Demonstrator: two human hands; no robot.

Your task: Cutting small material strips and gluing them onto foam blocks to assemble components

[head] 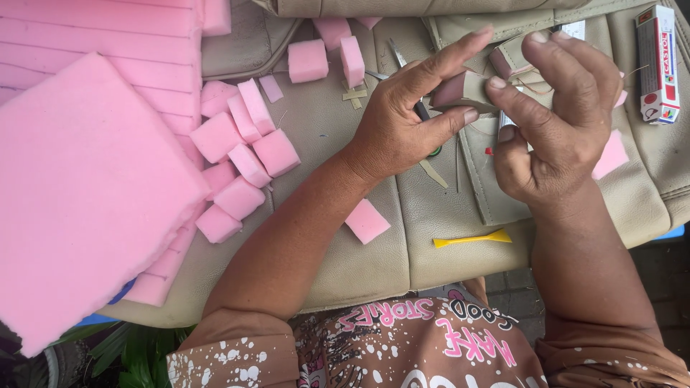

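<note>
Foam sheet [79,187]: a big pink slab lay at the far left, overlapping a stack of more pink sheets behind it.
Foam cubes [241,154]: a loose heap of small pink blocks sat just right of the slab, on the beige leather surface [374,259].
Far blocks: two more pink blocks [327,57] stood farther back, near the top centre.
Lone block [366,220]: one pink piece lay by itself near the left forearm.
Left hand [406,118]: fingers stretched out, thumb and fingertips pinching the left end of a small leather-covered block [463,90], held above the surface at centre right.
Yellow tool [473,238]: a flat plastic spatula lay on the leather, near, below the hands.
Metal tools: blades, probably scissors [402,61], showed partly from behind the left hand.
Right hand [560,115]: curled, its thumb pressed on the right end of the covered block, forefinger arched over it; a thin thread ran beside the fingers.
Small box [658,65]: a red and white carton lay at the far right.
</note>
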